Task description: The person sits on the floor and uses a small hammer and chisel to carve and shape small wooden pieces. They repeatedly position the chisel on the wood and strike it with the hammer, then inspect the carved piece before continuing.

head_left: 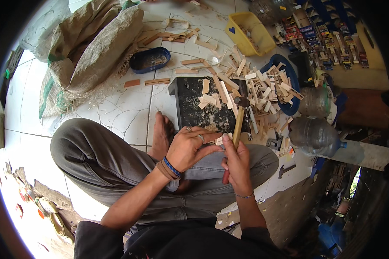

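Note:
My right hand (237,162) is wrapped round the handle of a hammer (238,125). Its dark head points away from me, and the red end of the handle shows below my fist. Just to the left, my left hand (186,149) pinches a small pale wooden piece (219,140), partly hidden by the fingers and close to the hammer handle. Both hands are above my crossed legs, at the near edge of a low black stool (190,114). Several wood strips and shavings lie on its top.
Loose wooden pieces (263,93) heap up right of the stool, spilling from a blue basin (294,77). Beyond are a yellow tub (242,32) and a dark blue tray (150,60). A woven sack (103,52) lies at left. A second hammer (286,171) and a plastic bottle (315,136) are at right.

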`<state>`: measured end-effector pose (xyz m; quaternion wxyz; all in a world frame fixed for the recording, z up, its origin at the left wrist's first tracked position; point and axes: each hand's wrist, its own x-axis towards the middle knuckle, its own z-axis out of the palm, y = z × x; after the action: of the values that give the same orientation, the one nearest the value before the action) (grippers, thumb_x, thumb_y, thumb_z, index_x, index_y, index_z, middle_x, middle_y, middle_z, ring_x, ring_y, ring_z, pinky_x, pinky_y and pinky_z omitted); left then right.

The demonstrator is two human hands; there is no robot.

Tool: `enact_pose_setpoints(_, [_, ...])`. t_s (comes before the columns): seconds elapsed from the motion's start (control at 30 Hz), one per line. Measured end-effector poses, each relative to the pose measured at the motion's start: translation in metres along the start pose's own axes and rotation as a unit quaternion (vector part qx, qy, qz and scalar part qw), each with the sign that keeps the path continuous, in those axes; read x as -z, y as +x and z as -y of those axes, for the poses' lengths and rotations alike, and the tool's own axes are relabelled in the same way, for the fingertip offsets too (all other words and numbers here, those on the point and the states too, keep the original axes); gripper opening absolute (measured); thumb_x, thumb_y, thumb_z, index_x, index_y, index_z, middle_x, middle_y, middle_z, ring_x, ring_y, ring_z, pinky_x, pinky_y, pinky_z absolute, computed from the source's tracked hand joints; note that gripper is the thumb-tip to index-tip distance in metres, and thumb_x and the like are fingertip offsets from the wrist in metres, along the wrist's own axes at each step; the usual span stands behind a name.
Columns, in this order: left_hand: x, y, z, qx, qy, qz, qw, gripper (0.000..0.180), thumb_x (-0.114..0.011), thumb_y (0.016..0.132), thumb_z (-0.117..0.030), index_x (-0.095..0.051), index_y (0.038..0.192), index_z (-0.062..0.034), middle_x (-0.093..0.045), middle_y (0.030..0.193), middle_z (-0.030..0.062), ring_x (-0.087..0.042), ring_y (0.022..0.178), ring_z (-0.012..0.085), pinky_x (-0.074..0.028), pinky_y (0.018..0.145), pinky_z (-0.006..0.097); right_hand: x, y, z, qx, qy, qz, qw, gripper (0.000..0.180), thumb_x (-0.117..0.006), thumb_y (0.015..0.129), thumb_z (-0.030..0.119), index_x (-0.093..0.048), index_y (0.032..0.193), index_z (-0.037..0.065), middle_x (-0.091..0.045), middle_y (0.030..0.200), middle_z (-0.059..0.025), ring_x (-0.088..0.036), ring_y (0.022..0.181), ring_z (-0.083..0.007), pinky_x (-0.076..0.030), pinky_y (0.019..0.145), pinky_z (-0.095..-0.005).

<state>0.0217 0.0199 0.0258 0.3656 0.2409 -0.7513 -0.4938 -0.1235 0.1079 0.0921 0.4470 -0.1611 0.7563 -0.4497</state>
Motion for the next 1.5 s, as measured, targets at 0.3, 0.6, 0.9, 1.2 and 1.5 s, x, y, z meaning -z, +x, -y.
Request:
enact_pose_setpoints(0.3, [-0.005,0.0,-0.008,0.052,-0.133,-0.058,0.988,0.027,-0.082,0.088,-0.011,-0.071,0.109,0.0001,-0.074,0.109,0.0134,-0.072,0.101,0.0263,-0.055,0.09,0.035,-0.001,0.001,-0.001,0.006,-0.001,-0.006,1.0,0.022,-0.065,0.106,0.032,-0.062,0.099,0.01,-0.042,0.07,0.0106,-0.033,0.054,0.0022,-0.028,0.04,-0.0174])
enact_pose_setpoints(0.6, [-0.014,-0.002,-0.005,0.092,-0.177,-0.066,0.978,0.02,-0.081,0.088,-0.006,-0.07,0.104,-0.0011,-0.074,0.104,0.0095,-0.071,0.098,0.0205,-0.054,0.088,0.032,-0.003,-0.001,0.0,-0.007,0.011,-0.001,1.0,0.021,-0.066,0.105,0.032,-0.062,0.1,0.012,-0.037,0.068,0.0121,-0.029,0.054,0.0027,-0.027,0.041,-0.0172])
enact_pose_setpoints(0.9, [-0.017,-0.003,0.001,0.047,-0.166,-0.061,0.983,0.012,-0.08,0.088,-0.002,-0.074,0.098,-0.0018,-0.075,0.103,0.0089,-0.071,0.099,0.0202,-0.054,0.09,0.032,0.003,-0.002,-0.001,0.002,0.003,0.005,1.0,0.022,-0.064,0.106,0.033,-0.061,0.099,0.012,-0.038,0.07,0.0104,-0.03,0.055,0.0022,-0.027,0.041,-0.0172])
enact_pose_setpoints(1.2, [-0.02,-0.004,0.001,0.07,-0.209,-0.068,0.973,0.01,-0.079,0.088,-0.001,-0.075,0.096,-0.0025,-0.077,0.1,0.009,-0.071,0.099,0.0214,-0.052,0.092,0.033,0.047,-0.031,-0.007,0.238,-0.281,-0.034,0.929,0.046,-0.053,0.11,0.016,-0.046,0.153,0.002,-0.063,0.087,-0.002,-0.057,0.07,-0.0098,-0.049,0.063,-0.0253])
enact_pose_setpoints(1.5, [-0.02,-0.005,0.002,0.067,-0.204,-0.078,0.974,0.009,-0.079,0.087,-0.002,-0.075,0.095,-0.0025,-0.078,0.1,0.0085,-0.071,0.096,0.0208,-0.051,0.091,0.034,0.077,-0.085,-0.002,0.302,-0.511,0.027,0.805,0.055,-0.061,0.099,-0.001,-0.048,0.153,0.001,-0.068,0.114,-0.0222,-0.07,0.085,-0.0339,-0.056,0.075,-0.039])
